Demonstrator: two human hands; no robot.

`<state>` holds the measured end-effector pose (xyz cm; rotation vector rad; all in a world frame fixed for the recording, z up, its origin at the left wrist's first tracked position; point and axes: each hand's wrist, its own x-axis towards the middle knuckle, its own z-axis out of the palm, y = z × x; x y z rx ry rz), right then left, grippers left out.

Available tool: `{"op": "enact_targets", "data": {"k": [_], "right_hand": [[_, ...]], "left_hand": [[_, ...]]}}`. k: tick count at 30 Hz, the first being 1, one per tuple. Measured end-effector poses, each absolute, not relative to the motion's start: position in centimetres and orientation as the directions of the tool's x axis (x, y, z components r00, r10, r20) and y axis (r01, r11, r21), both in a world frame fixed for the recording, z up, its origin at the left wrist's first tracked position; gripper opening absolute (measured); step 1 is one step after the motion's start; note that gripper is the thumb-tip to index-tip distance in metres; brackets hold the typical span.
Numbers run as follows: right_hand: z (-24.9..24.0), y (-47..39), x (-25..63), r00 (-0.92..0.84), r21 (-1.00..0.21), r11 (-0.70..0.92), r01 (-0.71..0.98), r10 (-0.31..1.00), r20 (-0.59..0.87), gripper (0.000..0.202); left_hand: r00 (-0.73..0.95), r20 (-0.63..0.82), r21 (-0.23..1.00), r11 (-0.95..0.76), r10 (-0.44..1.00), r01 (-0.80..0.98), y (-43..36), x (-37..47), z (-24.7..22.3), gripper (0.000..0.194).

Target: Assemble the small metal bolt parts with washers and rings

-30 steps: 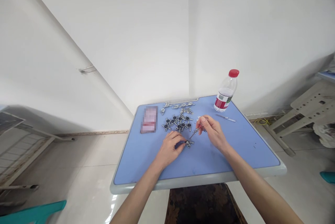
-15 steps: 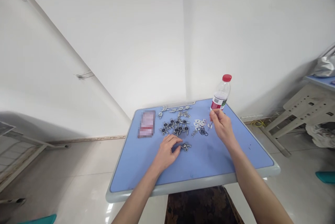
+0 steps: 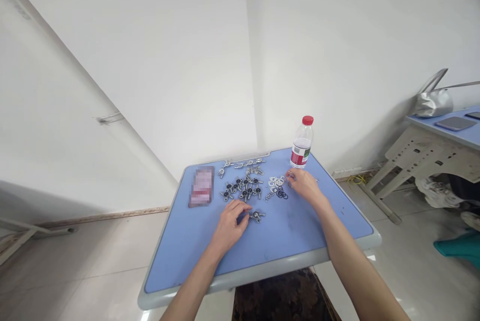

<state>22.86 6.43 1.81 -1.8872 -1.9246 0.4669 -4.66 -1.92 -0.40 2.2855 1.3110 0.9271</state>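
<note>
My left hand rests on the blue tabletop with its thumb and fingers apart and curved. Its tips are at the left side of a single small metal fitting, set apart from the others; whether they touch it I cannot tell. My right hand is at the right edge of a pile of pale flat rings, thumb and fingertips pinched together. What lies in the pinch is too small to name. Dark rings and tiny shiny bits lie just below the pale rings.
Several metal fittings with black round centres are grouped mid-table, with plain metal fittings behind. A red-capped bottle stands at the back right. A blurred pinkish rectangle lies left. Another desk stands to the right.
My right hand has moved left, away from in front of the bottle to the pale rings. My left hand stays by the single fitting. The whole view has shifted slightly.
</note>
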Motion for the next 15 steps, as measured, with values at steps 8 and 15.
{"op": "enact_targets", "data": {"k": [8,15], "right_hand": [[2.08,5.97,23.46,0.002,-0.498,-0.041,0.866,0.997,-0.080,0.025],[1.43,6.35,23.44,0.077,-0.467,-0.120,0.876,0.991,-0.111,0.028]], "left_hand": [[0.352,0.364,0.592,-0.506,0.862,0.628,-2.14,-4.60,-0.02,0.020],[0.348,0.377,0.590,-0.512,0.858,0.624,-2.14,-4.58,-0.05,0.021]]}}
